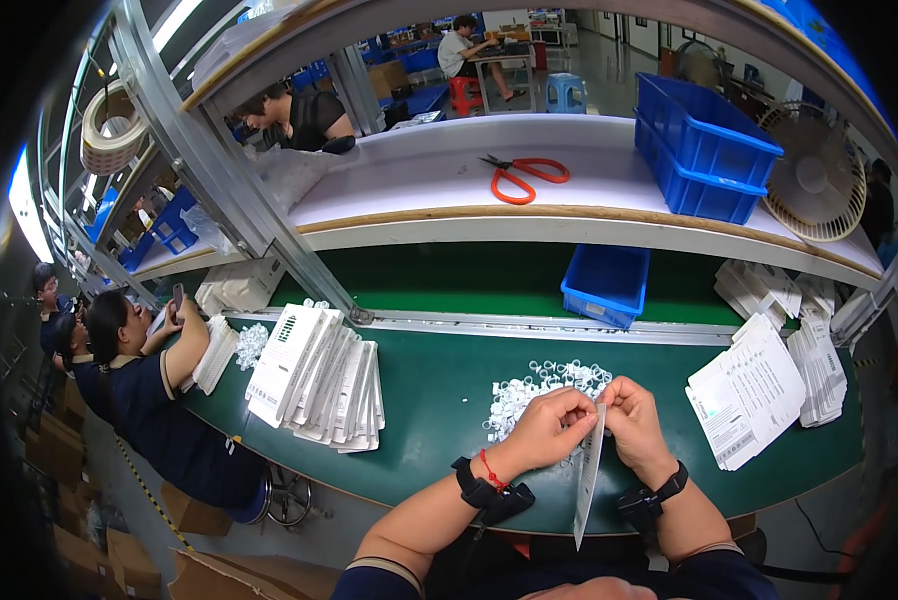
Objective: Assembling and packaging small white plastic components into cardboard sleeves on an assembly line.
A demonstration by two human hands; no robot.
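Observation:
A thin white printed card (589,485) hangs almost edge-on over the table's front edge, its top between my hands. My left hand (557,425) is closed in a pinch at the card's upper left side. On the other side, my right hand (633,422) pinches the top corner. Whether a small piece sits between the fingertips is hidden. Just behind my hands lies a loose pile of small white plastic ring-shaped pieces (519,395), partly covered by my left hand.
Card stacks stand at left (309,380) and right (747,395) on the green table (429,400). A blue bin (606,283) sits at the back. The shelf above holds red-handled scissors (514,185), stacked blue bins (704,150) and a fan (817,175). A co-worker (169,390) sits at left.

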